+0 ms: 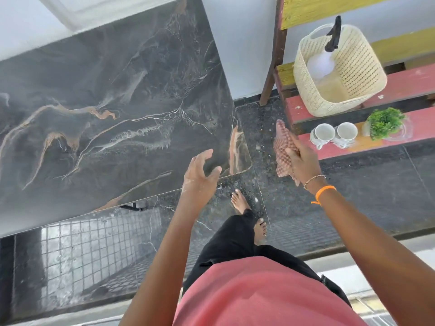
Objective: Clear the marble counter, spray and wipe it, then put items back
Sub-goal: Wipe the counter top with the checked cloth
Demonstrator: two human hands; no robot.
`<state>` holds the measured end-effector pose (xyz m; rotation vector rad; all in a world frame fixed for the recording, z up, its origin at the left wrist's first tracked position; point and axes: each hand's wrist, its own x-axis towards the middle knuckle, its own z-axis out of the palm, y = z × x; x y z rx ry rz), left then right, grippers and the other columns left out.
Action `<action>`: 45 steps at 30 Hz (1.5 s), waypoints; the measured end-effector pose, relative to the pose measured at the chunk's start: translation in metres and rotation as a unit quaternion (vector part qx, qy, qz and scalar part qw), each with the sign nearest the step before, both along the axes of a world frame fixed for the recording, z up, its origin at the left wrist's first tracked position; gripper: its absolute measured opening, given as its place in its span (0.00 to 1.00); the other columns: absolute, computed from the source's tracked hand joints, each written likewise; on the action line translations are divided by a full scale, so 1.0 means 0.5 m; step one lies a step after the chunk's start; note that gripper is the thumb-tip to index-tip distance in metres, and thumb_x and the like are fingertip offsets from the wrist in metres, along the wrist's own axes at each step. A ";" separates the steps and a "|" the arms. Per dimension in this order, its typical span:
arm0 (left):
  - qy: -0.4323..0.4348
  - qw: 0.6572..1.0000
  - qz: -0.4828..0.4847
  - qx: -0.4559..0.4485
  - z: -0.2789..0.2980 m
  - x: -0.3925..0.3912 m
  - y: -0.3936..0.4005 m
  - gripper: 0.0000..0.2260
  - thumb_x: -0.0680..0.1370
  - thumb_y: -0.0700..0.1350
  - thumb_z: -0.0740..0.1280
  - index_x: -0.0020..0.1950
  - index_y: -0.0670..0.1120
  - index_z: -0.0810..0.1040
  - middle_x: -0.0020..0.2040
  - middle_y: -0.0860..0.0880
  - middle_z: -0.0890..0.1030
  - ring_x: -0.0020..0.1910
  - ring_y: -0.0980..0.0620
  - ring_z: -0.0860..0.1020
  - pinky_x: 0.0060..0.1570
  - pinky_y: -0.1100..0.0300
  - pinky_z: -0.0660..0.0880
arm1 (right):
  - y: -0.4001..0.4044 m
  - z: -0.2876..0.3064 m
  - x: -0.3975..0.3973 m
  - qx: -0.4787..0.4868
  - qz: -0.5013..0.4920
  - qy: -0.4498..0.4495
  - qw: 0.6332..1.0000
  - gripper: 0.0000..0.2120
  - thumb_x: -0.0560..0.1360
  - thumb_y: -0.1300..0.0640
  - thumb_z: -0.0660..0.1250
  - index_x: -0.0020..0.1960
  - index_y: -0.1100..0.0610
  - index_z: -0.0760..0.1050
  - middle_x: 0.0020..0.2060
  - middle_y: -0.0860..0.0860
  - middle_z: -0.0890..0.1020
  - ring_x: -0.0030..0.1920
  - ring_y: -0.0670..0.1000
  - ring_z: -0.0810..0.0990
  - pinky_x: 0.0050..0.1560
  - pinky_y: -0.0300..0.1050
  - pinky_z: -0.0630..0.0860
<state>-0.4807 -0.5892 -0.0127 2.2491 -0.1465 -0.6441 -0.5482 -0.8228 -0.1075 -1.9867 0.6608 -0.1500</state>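
The left hand (200,175) hovers open over the counter (106,109) corner; the right hand (300,158) grips a checked cloth (283,147) near two cups (334,134).

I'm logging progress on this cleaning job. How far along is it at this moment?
Clearing looks done: the marble counter is bare, and the two mugs and small plant sit on the red bench. The spray bottle stands in the basket. The right hand grips the checked cloth off the counter; the left hand is open, empty. Left: putting the items back.
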 end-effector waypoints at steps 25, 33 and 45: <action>0.373 0.910 -0.113 -0.142 -0.089 0.174 -0.478 0.16 0.74 0.48 0.69 0.61 0.46 0.76 0.58 0.50 0.80 0.58 0.51 0.77 0.59 0.56 0.68 | -0.350 0.156 0.088 0.416 -0.191 0.039 0.888 0.03 0.77 0.63 0.60 0.44 0.59 0.70 0.39 0.55 0.75 0.39 0.50 0.74 0.37 0.43 0.71; 0.440 0.785 0.139 -0.413 -0.153 0.187 -0.611 0.10 0.72 0.48 0.65 0.44 0.47 0.84 0.42 0.51 0.84 0.43 0.53 0.82 0.47 0.60 0.79 | -0.520 0.090 0.133 0.572 -0.280 0.042 0.770 0.14 0.74 0.73 0.57 0.42 0.55 0.70 0.37 0.54 0.77 0.39 0.50 0.75 0.29 0.37 0.79; 0.437 0.850 0.084 -0.283 -0.192 0.211 -0.815 0.25 0.74 0.51 0.64 0.69 0.47 0.66 0.60 0.45 0.75 0.55 0.46 0.76 0.57 0.48 0.75 | -0.719 0.001 0.179 0.500 -0.115 0.130 0.849 0.29 0.73 0.74 0.52 0.71 0.56 0.64 0.57 0.53 0.74 0.48 0.49 0.73 0.44 0.40 0.74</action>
